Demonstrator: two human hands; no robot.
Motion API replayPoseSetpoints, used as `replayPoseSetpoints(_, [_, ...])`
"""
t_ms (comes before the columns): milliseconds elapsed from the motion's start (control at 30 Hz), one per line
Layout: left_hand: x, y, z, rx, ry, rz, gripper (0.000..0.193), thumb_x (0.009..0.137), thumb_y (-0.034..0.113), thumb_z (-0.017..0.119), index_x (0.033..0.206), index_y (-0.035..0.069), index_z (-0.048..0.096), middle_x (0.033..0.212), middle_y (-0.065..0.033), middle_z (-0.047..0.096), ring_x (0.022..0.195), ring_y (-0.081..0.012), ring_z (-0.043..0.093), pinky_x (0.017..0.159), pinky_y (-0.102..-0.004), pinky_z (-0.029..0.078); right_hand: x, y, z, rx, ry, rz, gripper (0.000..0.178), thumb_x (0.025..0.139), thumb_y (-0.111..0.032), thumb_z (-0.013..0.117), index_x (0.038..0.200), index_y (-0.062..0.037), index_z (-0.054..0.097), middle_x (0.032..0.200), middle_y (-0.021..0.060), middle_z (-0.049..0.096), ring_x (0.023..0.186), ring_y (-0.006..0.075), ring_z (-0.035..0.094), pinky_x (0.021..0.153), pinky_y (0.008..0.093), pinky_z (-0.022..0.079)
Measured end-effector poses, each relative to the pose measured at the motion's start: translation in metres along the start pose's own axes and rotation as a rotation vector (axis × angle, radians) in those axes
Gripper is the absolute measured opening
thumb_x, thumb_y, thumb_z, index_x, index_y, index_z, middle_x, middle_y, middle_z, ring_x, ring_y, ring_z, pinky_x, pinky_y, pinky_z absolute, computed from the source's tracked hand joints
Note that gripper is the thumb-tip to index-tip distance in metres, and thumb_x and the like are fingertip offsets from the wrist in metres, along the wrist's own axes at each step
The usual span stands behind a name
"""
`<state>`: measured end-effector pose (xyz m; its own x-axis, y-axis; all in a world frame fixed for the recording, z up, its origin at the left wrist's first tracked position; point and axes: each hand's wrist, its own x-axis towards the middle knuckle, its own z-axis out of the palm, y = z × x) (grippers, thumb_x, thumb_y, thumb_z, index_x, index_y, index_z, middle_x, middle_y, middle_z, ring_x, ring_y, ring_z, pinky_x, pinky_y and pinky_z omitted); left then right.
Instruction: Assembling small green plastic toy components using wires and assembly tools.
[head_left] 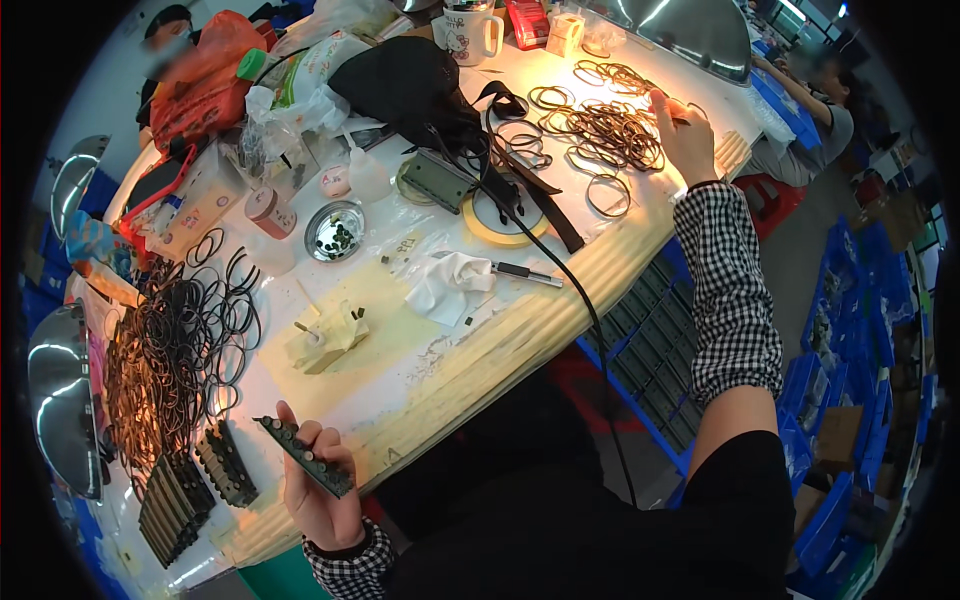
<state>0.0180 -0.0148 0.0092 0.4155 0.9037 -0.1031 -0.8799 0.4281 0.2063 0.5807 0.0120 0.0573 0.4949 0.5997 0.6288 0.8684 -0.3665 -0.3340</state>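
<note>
My left hand (325,490) is closed around a dark green bar (306,458) with a row of small round studs along it, held tilted above the table's near edge. My right hand (688,140) reaches to the far right of the table, over a pile of thin brown rubber bands (618,132). Its fingers are bent and drawn together at the pile's edge; what they grip is hidden. Left of my left hand lie similar studded bars (225,465) and a stack of dark bars (172,510), beside a heap of dark bands (160,370).
Mid-table are a metal dish (335,232) of small dark pieces, a tape roll (506,212), a white cloth (452,284) and a pen (527,273). A black cable (575,285) hangs over the front edge. Lamp shades (690,35) flank the table. Other people sit beyond.
</note>
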Motion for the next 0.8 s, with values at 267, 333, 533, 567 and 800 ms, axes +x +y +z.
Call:
replayPoseSetpoints(267, [-0.010, 0.006, 0.016, 0.154, -0.024, -0.155, 0.065, 0.098, 0.036, 0.044, 0.144, -0.003, 0.023, 0.107, -0.0115, 0.048, 0.067, -0.0134, 0.039, 0.054, -0.0251, 0.036, 0.060, 0.073, 0.062, -0.581, -0.144, -0.116, 0.025, 0.091, -0.033, 0.056, 0.095, -0.0108, 0.067, 0.100, 0.0183, 0.061, 0.086, 0.0358, 0.063, 0.073, 0.0438, 0.050])
replayPoseSetpoints(333, [-0.017, 0.011, 0.011, 0.228, -0.021, -0.120, 0.070, 0.097, 0.040, 0.047, 0.145, -0.004, 0.021, 0.105, -0.0110, 0.050, 0.067, -0.0126, 0.039, 0.054, -0.0246, 0.036, 0.062, 0.068, 0.067, -0.477, -0.254, -0.099, 0.017, 0.084, -0.025, 0.062, 0.094, -0.0127, 0.068, 0.100, 0.0168, 0.063, 0.086, 0.0341, 0.064, 0.075, 0.0429, 0.051])
replayPoseSetpoints(533, [-0.022, 0.010, 0.005, 0.514, 0.079, 0.025, 0.069, 0.098, 0.040, 0.047, 0.145, -0.003, 0.021, 0.102, -0.0092, 0.052, 0.073, -0.0136, 0.046, 0.061, -0.0246, 0.043, 0.057, 0.027, 0.049, -0.294, 0.075, -0.193, 0.016, 0.087, -0.026, 0.060, 0.097, -0.0141, 0.066, 0.091, 0.0104, 0.066, 0.080, 0.0307, 0.065, 0.068, 0.0400, 0.051])
replayPoseSetpoints(567, [-0.021, 0.009, 0.007, 0.523, 0.104, 0.038, 0.068, 0.098, 0.039, 0.046, 0.145, -0.003, 0.022, 0.102, -0.0091, 0.053, 0.076, -0.0142, 0.049, 0.064, -0.0248, 0.046, 0.054, 0.021, 0.047, -0.285, 0.043, -0.238, 0.015, 0.090, -0.025, 0.057, 0.099, -0.0161, 0.064, 0.092, 0.0071, 0.066, 0.077, 0.0300, 0.065, 0.067, 0.0393, 0.051])
replayPoseSetpoints(800, [0.002, -0.002, 0.029, 0.466, 0.074, -0.070, 0.060, 0.099, 0.036, 0.044, 0.143, -0.002, 0.026, 0.102, -0.0085, 0.054, 0.093, -0.0175, 0.057, 0.081, -0.0288, 0.052, 0.039, -0.010, 0.013, -0.456, 0.082, -0.433, 0.013, 0.089, -0.023, 0.058, 0.101, -0.0168, 0.061, 0.090, 0.0051, 0.065, 0.070, 0.0281, 0.065, 0.061, 0.0389, 0.052])
